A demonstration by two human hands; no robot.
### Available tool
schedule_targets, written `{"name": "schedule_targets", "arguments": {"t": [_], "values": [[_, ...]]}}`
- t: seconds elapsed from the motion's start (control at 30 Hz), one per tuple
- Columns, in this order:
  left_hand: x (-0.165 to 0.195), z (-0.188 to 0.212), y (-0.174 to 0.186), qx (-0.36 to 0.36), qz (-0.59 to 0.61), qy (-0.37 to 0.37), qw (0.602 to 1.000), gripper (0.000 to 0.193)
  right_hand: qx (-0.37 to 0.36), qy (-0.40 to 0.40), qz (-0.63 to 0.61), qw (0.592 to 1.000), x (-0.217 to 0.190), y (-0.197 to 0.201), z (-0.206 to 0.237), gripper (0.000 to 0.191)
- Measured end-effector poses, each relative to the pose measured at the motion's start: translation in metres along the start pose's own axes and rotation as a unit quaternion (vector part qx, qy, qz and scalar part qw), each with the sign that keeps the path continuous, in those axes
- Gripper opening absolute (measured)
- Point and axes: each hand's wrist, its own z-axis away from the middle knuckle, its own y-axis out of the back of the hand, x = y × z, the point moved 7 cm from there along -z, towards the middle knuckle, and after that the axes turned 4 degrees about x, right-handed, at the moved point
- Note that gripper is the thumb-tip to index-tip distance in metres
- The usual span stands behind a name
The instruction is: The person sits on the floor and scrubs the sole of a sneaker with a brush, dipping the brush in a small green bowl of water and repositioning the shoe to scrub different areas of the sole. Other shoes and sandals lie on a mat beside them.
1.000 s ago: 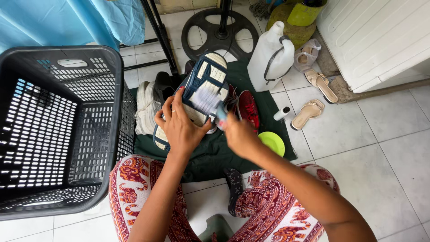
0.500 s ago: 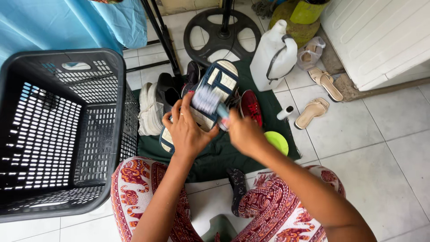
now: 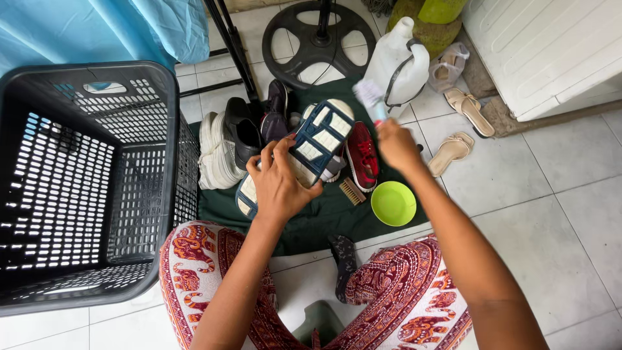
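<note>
Left hand (image 3: 280, 185) grip closed around sneaker (image 3: 304, 152), sole up; right hand (image 3: 396, 144) grip closed on toothbrush (image 3: 370, 97), lifted off. Best: steady shoe, short firm strokes along grooves.

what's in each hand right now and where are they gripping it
The left hand holds a shoe sole-up, gripped around its middle. The right hand holds a brush by the handle, bristle end raised off the shoe.
</note>
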Motion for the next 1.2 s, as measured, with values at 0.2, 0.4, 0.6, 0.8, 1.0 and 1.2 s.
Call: {"name": "schedule_targets", "arguments": {"t": [0.2, 0.4, 0.6, 0.8, 1.0, 1.2], "values": [[0.022, -0.009, 0.01, -0.031, 0.048, -0.082, 0.995, 0.094, -0.144, -0.158, -0.404, 0.889, -0.002, 0.004, 0.011, 0.031], [0.023, -0.016, 0.023, -0.03, -0.008, -0.105, 0.994, 0.078, -0.186, -0.115, -0.503, 0.836, -0.05, 0.008, 0.029, 0.04], [-0.021, -0.004, 0.036, 0.19, 0.004, 0.047, 0.981, 0.067, -0.15, -0.174, -0.643, 0.73, -0.028, -0.023, 0.04, 0.031], [-0.05, 0.033, -0.087, 0.006, 0.627, 0.452, 0.634, 0.047, -0.073, -0.232, -0.665, 0.706, -0.043, -0.085, 0.097, 0.031], [-0.086, 0.015, -0.061, 0.141, 0.651, 0.33, 0.669, 0.053, -0.16, -0.042, -0.285, 0.944, -0.075, -0.046, 0.081, 0.019], [-0.087, 0.007, -0.026, 0.151, 0.471, 0.271, 0.826, 0.056, -0.043, 0.36, 0.026, 0.932, -0.123, -0.012, 0.093, 0.015]]}}
